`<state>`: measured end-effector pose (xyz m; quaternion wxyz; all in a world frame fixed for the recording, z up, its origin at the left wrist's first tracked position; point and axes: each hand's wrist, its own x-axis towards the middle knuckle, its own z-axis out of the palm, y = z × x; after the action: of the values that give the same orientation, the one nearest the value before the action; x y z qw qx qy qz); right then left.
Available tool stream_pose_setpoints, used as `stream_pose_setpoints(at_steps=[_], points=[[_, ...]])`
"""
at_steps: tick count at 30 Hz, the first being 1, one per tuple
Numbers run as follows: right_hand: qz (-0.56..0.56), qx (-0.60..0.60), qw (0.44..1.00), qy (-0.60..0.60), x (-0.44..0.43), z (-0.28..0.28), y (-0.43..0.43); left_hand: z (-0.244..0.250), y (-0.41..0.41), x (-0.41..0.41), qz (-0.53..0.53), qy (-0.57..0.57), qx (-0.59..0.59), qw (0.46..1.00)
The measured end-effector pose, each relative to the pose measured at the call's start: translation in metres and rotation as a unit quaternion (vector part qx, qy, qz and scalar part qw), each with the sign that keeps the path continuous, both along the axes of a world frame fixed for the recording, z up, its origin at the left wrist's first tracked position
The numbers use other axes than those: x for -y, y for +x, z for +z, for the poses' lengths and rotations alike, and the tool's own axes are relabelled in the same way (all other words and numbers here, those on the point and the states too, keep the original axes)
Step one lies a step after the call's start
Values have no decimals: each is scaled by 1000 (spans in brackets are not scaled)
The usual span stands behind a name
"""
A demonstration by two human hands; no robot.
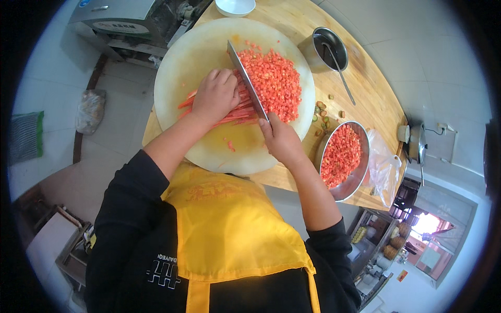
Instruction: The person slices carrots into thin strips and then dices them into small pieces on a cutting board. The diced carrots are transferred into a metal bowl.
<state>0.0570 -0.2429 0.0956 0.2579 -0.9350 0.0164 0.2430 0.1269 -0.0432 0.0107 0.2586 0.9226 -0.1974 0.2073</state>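
My right hand (282, 140) grips the handle of a broad-bladed Chinese cleaver (247, 78). Its blade stands on edge on a round, pale chopping board (176, 62). To the left of the blade, my left hand (217, 93) presses with curled fingers on a bundle of orange-red carrot strips (242, 111). Part of the bundle is hidden under that hand. A heap of small carrot dice (276, 84) spreads along the blade's right side. A few loose bits (231, 146) lie on the board nearer to me.
Right of the board, a steel bowl (354, 187) holds more dice, with vegetable stubs (321, 113) and a plastic bag (382, 168) beside it. Farther back stand a metal pot (311, 51) of dark liquid with a ladle (340, 72) and a white bowl (235, 7). A wooden tabletop (362, 94) carries these.
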Motion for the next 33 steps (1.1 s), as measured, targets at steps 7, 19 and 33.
stream_pose_setpoints(at_steps=[7,19,33], points=[[-7,61,998,-15,-10,54,-13,0,-4,3,6,8,-6,1000],[-15,53,998,-13,-14,1,-5,5,-3,1,-18,23,-46,999],[-33,45,998,6,-18,-2,-13,7,-4,1,-31,15,-52,998]])
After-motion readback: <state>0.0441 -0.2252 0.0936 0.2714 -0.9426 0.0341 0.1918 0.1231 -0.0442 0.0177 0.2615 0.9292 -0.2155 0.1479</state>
